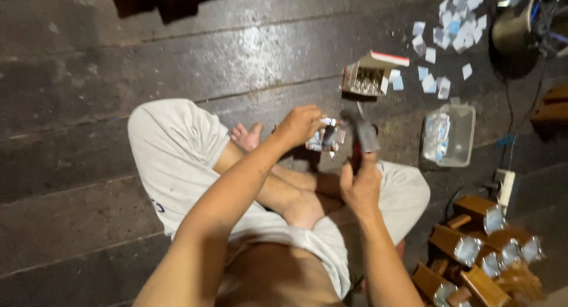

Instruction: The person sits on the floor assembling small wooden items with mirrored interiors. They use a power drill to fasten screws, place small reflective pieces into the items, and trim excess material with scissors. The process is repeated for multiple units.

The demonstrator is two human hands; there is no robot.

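A person sits cross-legged on the dark wooden plank floor (89,76), seen from above. Both bare arms reach forward over the legs.

The left hand (299,125) is at the end of a long arm that stretches up toward one o'clock. Its wrist is bent and the knuckles face up. Its grip is closed around a small shiny crinkled silver and white packet (326,136), which sits near the middle of the view, just above the crossed feet.

The right hand (361,186) comes up from six o'clock with the arm almost straight. Its fingers are wrapped tight around the dark red handle of a small hammer with a grey metal head (362,136). The hammer head is just beside the packet, at its three o'clock side. It is too blurry to tell if they touch.

At twelve o'clock from the hands lies an open red and white cardboard box (370,75) with small shiny things inside. At three o'clock is a clear plastic tub (464,115) with packets in it. At one o'clock many small white and blue paper bits (449,29) lie spread on the floor. At five o'clock is a pile of brown wooden blocks with shiny silver ends (473,248).
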